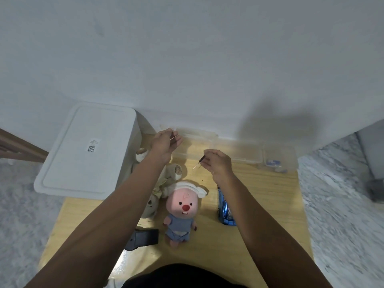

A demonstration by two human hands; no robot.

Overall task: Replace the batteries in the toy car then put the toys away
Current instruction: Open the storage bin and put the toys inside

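A blue toy car (224, 206) lies on the wooden table (259, 204), partly hidden under my right forearm. My right hand (219, 163) pinches a small screwdriver (199, 162) with a black handle, its thin shaft pointing down-left. My left hand (164, 144) is raised near the wall and pinches a thin, pale stick-like item (174, 137); what it is I cannot tell. A pink plush in blue clothes (182, 213) stands mid-table. A beige plush (164, 183) lies beside it under my left forearm.
A white lidded storage bin (87, 150) stands at the table's left. Clear plastic boxes (236, 152) line the wall, one at the right (277, 161) holding small blue-and-white items. A black object (143, 239) lies near the front edge. Grey floor surrounds the table.
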